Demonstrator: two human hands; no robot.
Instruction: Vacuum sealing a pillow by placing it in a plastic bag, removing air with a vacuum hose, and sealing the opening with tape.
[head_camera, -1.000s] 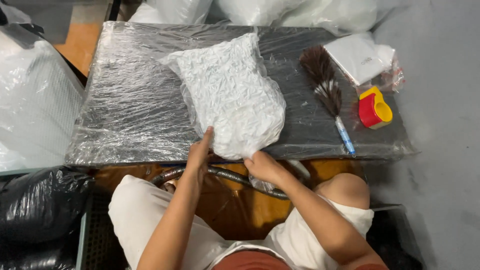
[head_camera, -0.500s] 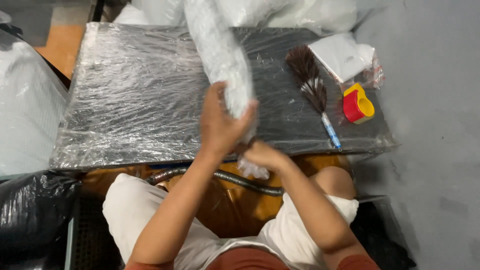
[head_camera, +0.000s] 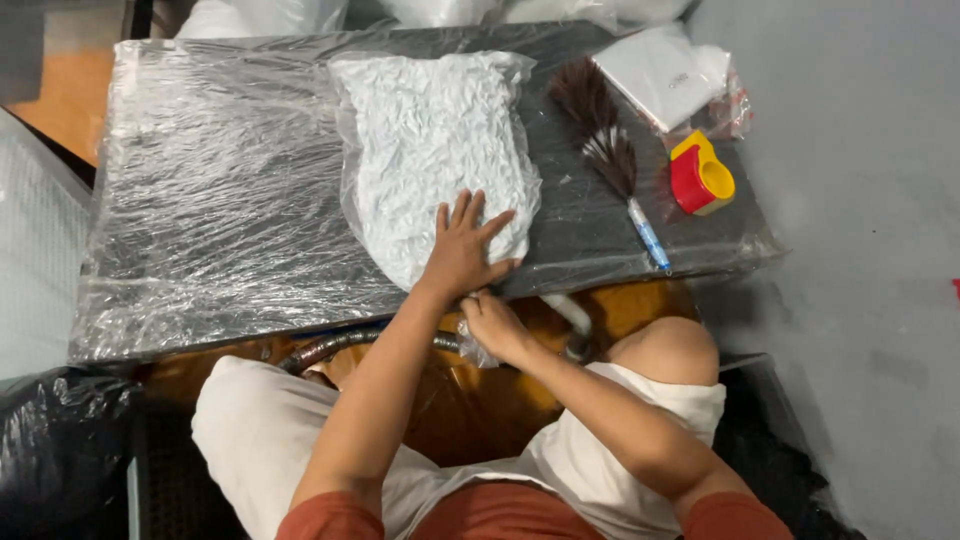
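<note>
A clear plastic bag packed with crumpled white material (head_camera: 425, 150) lies flat on a low dark board wrapped in plastic film (head_camera: 210, 200). My left hand (head_camera: 462, 248) presses palm-down on the bag's near end, fingers spread. My right hand (head_camera: 490, 325) sits just below the board's front edge, fingers pinched on the bag's clear neck, close to a grey ribbed hose (head_camera: 345, 343) that runs under the edge.
A brown feather duster with a blue handle (head_camera: 610, 160) lies right of the bag. A red and yellow tape dispenser (head_camera: 700, 178) and a white packet (head_camera: 665, 75) sit at the right end. Black bag (head_camera: 55, 440) at lower left; grey floor (head_camera: 860, 250) to the right.
The bag was lifted up on end half a second ago and now lies flat on the board again. My left hand has gone from gripping it to pressing on it.
</note>
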